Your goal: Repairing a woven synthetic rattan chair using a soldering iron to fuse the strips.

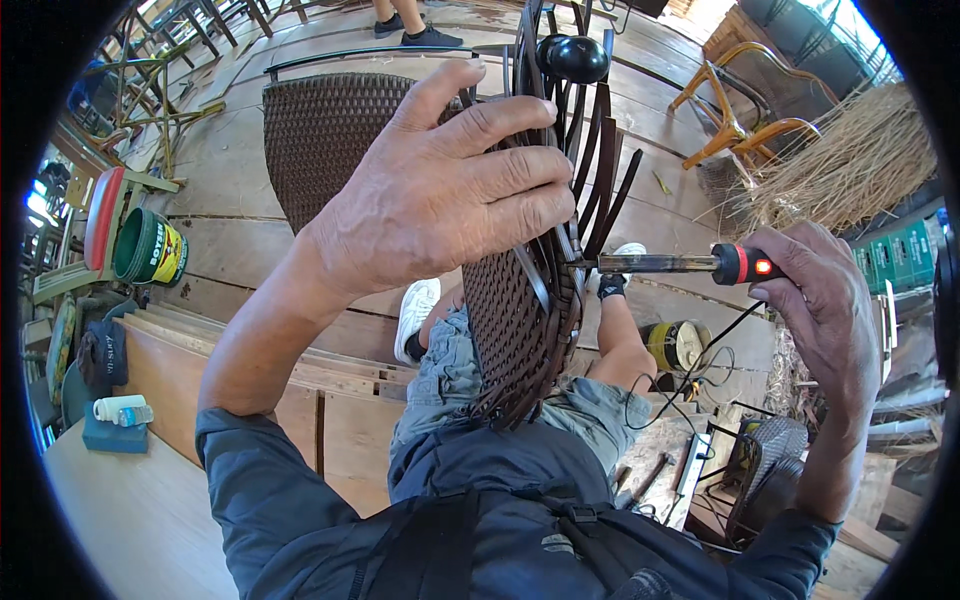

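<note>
My left hand (455, 190) grips the upper edge of a dark brown woven wicker chair panel (505, 300), fingers wrapped over the loose upright strands (590, 170). My right hand (820, 290) holds a soldering iron (690, 264) with a black and red handle and a lit red light. Its metal tip touches the wicker strands just right of the panel's edge. The woven panel rests against my lap, between my knees. A black cord (690, 375) runs down from the iron.
A green paint can (150, 250) stands at left on the wooden plank floor (230, 170). Bare orange chair frames (740, 110) and a pile of straw (850, 170) lie at upper right. Tape rolls (675, 345), a power strip (695, 455) and tools sit by my right leg. Another person's feet (415, 30) show at top.
</note>
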